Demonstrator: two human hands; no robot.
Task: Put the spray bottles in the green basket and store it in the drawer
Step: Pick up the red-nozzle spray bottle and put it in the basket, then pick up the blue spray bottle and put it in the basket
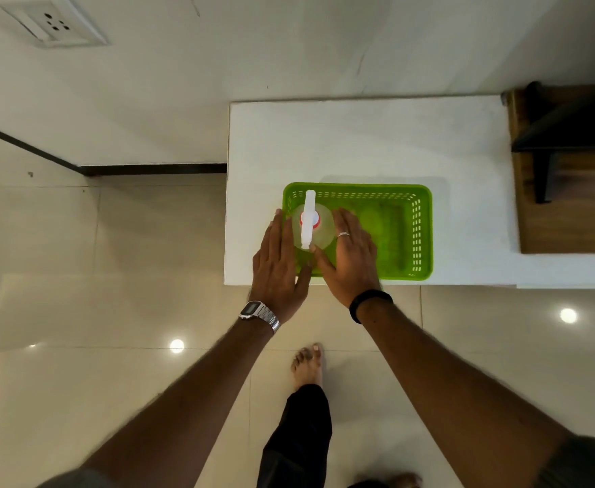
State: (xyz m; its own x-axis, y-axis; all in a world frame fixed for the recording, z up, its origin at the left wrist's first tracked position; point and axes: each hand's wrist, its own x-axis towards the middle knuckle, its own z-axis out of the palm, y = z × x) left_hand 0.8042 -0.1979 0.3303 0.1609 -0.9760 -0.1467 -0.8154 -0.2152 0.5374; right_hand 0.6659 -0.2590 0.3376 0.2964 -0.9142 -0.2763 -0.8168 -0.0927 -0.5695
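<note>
A green slotted basket (pixel 419 234) sits near the front edge of a white cabinet top (pixel 359 142). Upright in its left end stands a clear spray bottle (pixel 324 223) with a white trigger head and a red collar. My left hand (pixel 276 262) lies flat along the outside of the basket's left wall, fingers straight. Inside the basket, my right hand (pixel 350 255) is just right of the bottle, fingers straight, its thumb touching the end of the trigger head. Neither hand is wrapped around the bottle. No drawer is in view.
Dark wooden furniture (pixel 570 163) adjoins the cabinet on the right. The wall behind carries a socket plate (pixel 53 24). Glossy floor tiles (pixel 95 276) spread left and below, where my bare foot (pixel 308 364) stands close to the cabinet front.
</note>
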